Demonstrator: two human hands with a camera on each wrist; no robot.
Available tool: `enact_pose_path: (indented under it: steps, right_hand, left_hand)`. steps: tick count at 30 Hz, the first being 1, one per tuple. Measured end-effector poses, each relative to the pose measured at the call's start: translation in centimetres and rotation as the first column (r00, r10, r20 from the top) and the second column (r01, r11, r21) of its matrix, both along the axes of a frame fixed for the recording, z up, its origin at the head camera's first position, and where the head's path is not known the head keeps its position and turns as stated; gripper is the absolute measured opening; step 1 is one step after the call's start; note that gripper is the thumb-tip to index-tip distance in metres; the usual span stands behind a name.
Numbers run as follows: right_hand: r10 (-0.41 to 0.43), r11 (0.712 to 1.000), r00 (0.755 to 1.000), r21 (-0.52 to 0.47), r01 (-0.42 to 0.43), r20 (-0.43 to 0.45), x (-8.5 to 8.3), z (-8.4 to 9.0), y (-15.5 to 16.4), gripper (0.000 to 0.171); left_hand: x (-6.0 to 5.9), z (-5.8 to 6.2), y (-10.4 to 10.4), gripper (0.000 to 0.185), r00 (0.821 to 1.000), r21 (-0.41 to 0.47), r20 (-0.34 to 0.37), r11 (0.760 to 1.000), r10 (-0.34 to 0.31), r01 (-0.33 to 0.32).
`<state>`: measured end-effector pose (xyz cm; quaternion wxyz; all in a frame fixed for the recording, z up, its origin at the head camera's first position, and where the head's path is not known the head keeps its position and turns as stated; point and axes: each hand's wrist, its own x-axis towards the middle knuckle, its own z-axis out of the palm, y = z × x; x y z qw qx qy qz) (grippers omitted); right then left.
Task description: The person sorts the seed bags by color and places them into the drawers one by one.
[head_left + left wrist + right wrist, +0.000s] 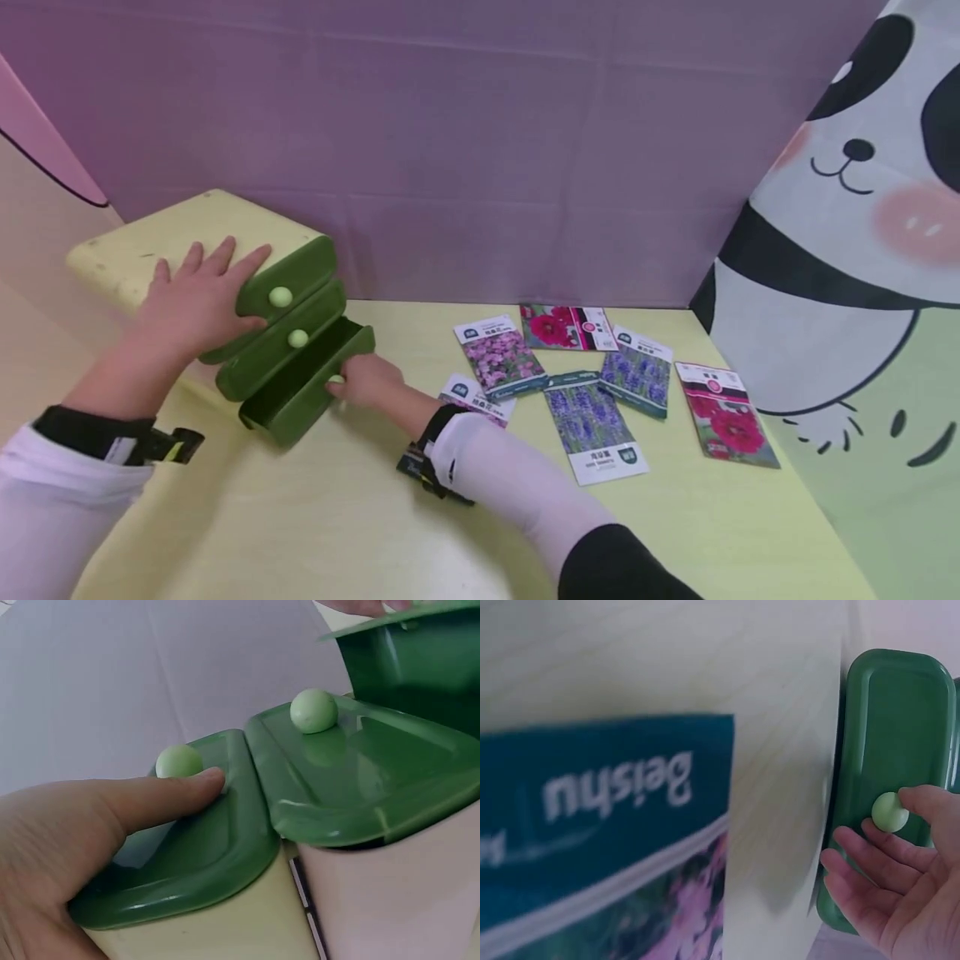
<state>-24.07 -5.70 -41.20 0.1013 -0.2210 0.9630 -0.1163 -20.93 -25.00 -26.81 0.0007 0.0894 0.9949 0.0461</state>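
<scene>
- Your right hand (365, 379) pinches the bottom drawer's knob (889, 811); that drawer (303, 385) stands pulled out.
- Your left hand (197, 296) lies flat, fingers straight, on the cabinet (150, 242).
- Seed packets (592, 421) lie nearby.

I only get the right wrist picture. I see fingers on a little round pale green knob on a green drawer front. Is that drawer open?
Observer: Yes, the head view shows the bottom green drawer pulled out from the pale yellow drawer chest.
Operator: How many drawers are there?
Observer: Three, stacked; the top green drawer and the middle green drawer sit pushed in further.
Operator: Where is the other hand?
Observer: The left hand lies flat on top of the chest, fingertips at the top drawer's front.
Operator: Is anything else on the table?
Observer: Flower seed packets lie spread beside the right hand.
</scene>
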Motion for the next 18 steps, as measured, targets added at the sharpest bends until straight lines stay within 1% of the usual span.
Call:
enact_pose_path:
  steps: [4, 11, 15, 18]
  right_hand:
    - [0.013, 1.0, 1.0, 0.025, -0.012, -0.016, 0.4, 0.1, 0.8, 0.053]
    - [0.029, 0.998, 1.0, 0.049, -0.029, 0.004, 1.3, 0.4, 2.3, 0.047]
    - [0.023, 0.994, 1.0, 0.11, -0.022, -0.007, 1.8, 0.3, 3.1, 0.046]
    - [0.034, 0.989, 0.999, 0.145, -0.03, -0.029, 2.3, 0.2, 3.7, 0.045]
  left_hand:
    - [0.1, 0.0, 0.1, 0.097, 1.0, 0.002, 0.003, 1.0, 0.002, -0.002]
    - [0.0, -0.4, 0.1, 0.097, 1.0, 0.005, -0.02, 1.0, 0.003, -0.003]
    - [-0.1, -0.6, 0.0, 0.097, 1.0, 0.003, -0.028, 1.0, 0.004, -0.004]
    - [0.0, -0.5, 0.0, 0.097, 1.0, -0.001, -0.029, 1.0, 0.007, -0.007]
